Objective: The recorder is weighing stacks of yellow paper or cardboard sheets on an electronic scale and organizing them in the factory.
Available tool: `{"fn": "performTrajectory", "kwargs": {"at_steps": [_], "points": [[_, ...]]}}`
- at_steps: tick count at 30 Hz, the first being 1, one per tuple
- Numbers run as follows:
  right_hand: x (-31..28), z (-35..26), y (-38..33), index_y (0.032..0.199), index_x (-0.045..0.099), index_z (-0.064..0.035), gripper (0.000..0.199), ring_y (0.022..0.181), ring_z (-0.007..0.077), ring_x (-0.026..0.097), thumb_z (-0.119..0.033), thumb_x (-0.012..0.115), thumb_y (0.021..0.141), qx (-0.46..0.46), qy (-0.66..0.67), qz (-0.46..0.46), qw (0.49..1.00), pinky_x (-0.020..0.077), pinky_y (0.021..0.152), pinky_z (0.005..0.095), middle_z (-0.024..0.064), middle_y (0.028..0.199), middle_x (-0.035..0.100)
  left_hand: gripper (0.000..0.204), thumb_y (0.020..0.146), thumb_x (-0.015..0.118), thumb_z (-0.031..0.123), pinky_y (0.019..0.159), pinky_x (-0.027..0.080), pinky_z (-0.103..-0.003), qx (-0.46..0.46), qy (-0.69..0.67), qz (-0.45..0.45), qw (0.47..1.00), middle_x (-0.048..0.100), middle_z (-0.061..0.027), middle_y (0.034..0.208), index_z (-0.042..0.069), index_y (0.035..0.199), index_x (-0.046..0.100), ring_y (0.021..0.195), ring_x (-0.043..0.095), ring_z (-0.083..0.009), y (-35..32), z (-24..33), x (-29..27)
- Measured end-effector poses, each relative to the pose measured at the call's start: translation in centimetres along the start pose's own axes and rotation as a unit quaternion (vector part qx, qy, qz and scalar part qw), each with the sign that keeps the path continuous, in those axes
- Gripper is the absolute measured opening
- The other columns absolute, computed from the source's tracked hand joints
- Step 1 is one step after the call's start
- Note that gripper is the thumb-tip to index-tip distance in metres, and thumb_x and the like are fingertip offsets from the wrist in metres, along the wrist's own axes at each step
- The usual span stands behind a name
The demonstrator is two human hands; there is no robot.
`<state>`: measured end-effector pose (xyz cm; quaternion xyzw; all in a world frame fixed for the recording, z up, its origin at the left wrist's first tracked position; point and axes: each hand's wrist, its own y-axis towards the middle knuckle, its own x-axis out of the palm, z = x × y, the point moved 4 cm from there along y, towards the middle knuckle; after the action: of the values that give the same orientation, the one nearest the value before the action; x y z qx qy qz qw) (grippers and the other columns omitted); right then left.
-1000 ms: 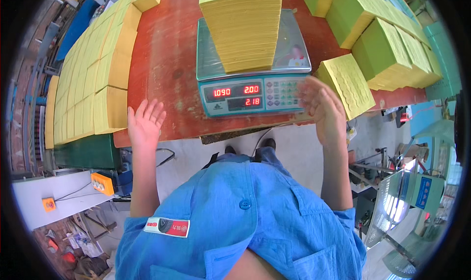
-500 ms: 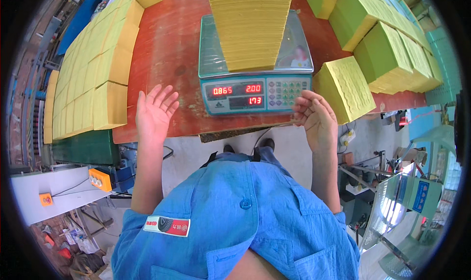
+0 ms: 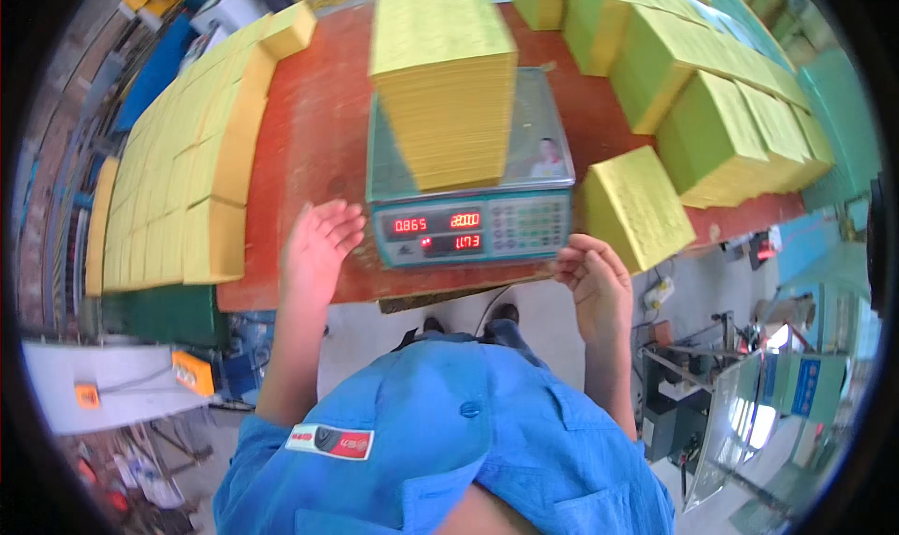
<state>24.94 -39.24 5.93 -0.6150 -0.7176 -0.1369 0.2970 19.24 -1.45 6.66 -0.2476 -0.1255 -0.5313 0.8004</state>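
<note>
A tall stack of yellow paper sheets point(image 3: 445, 113) stands on the metal pan of a teal-edged digital scale point(image 3: 473, 228), whose red display is lit. My left hand point(image 3: 321, 246) hovers just left of the scale's front, palm up and empty, its fingers stretched out. On the other side, my right hand point(image 3: 597, 277) is by the scale's front right corner, fingers loosely curled but apart, with nothing seen in them. Close beyond that hand sits a single yellow paper block point(image 3: 639, 207). Neither hand touches the stack.
Rows of yellow paper blocks line the left side point(image 3: 178, 170) of the red table point(image 3: 314, 113), and more blocks point(image 3: 716, 132) fill its right. A cable hangs below the table's front edge. At lower right stands a metal frame point(image 3: 702, 385); a white surface with orange boxes point(image 3: 131, 376) is at lower left.
The view has shifted, so the table and scale appear lower and more of the stack's top shows. My left hand has come nearer the scale; my right hand stays by its right corner.
</note>
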Motion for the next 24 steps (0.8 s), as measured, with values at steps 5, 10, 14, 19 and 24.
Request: {"fn": "performTrajectory", "kwargs": {"at_steps": [5, 10, 14, 19, 24], "points": [[-1.0, -8.3, -1.4, 0.107, 0.063, 0.0028, 0.02, 0.089, 0.0139, 0.061, -0.003, 0.048, 0.095, -0.27, -0.272, 0.059, 0.922, 0.047, 0.08, 0.0282, 0.007, 0.096, 0.066, 0.049, 0.101, 0.039, 0.039, 0.093, 0.05, -0.042, 0.009, 0.11, -0.19, 0.976, 0.065, -0.0202, 0.111, -0.004, 0.119, 0.056, 0.105, 0.062, -0.0295, -2.0, -1.3, 7.9], [-8.2, -14.7, 3.4, 0.111, 0.063, 0.0024, 0.023, 0.097, 0.016, 0.061, -0.01, 0.055, 0.094, -0.394, -0.584, 0.21, 0.678, 0.0479, 0.085, 0.0308, 0.0122, 0.103, 0.067, 0.056, 0.1, 0.046, 0.041, 0.098, 0.046, -0.046, -0.227, 0.141, -0.26, 0.928, 0.054, -0.017, 0.131, 0.0, 0.138, 0.043, 0.116, 0.057, -0.0286, -3.1, -11.5, 19.9], [-15.8, -10.4, 6.3, 0.124, 0.056, 0.0029, 0.043, 0.105, 0.0234, 0.062, -0.022, 0.063, 0.09, -0.111, -0.503, 0.128, 0.847, 0.0472, 0.091, 0.0347, 0.0185, 0.114, 0.065, 0.052, 0.099, 0.051, 0.039, 0.099, 0.046, -0.045, -0.307, 0.107, -0.241, 0.915, 0.054, -0.0111, 0.133, 0.006, 0.139, 0.042, 0.118, 0.055, -0.0247, 0.1, -18.9, 26.0], [-14.3, -6.8, 2.8, 0.136, 0.045, 0.0023, 0.058, 0.115, 0.0285, 0.058, -0.022, 0.064, 0.087, -0.136, -0.426, 0.132, 0.885, 0.0433, 0.099, 0.037, 0.0214, 0.125, 0.059, 0.043, 0.101, 0.047, 0.034, 0.098, 0.047, -0.039, -0.21, 0.102, -0.191, 0.953, 0.055, -0.0106, 0.132, 0.006, 0.135, 0.046, 0.117, 0.057, -0.0212, 2.6, -21.2, 30.5], [-13.6, -4.3, 3.0, 0.14, 0.039, 0.0033, 0.06, 0.123, 0.0301, 0.051, -0.017, 0.061, 0.088, -0.205, -0.407, 0.18, 0.871, 0.0404, 0.103, 0.0376, 0.0222, 0.132, 0.052, 0.042, 0.101, 0.046, 0.032, 0.096, 0.049, -0.04, -0.263, 0.053, -0.206, 0.941, 0.063, -0.0132, 0.121, 0.001, 0.129, 0.051, 0.108, 0.063, -0.0251, 4.4, -20.2, 32.3]]}}
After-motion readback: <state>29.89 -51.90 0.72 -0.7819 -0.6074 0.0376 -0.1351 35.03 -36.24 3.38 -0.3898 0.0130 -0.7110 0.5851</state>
